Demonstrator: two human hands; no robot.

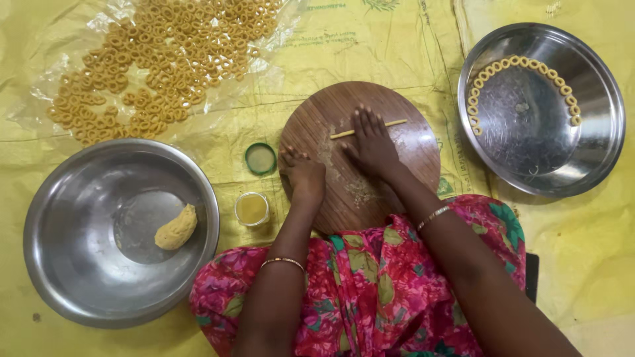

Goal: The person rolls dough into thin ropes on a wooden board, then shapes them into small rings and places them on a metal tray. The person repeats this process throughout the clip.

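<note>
The thin yellow rope of dough lay across the upper middle of the round brown wooden board, just above the centre of the frame, and your right hand was spread flat on top of it, fingers straight and open, pressing down rather than gripping, so that only the two ends of the rope showed on either side of your fingers. Your left hand rested on the left part of the same board with its fingers curled under; you held nothing that could be seen in it, and whether it closed on anything could not be told. Crumbs of dough were smeared on the board between your hands. Just left of the board sat a small green round lid, and below it a small open jar of yellow liquid. In the lower left of the frame stood a large steel bowl with a lump of yellow dough lying near its right side. At the upper right, a wide steel plate carried small dough rings set in a curved row along its upper rim. At the upper left, a heap of dough rings was spread over a clear plastic sheet, all on a yellow floor covering.
</note>
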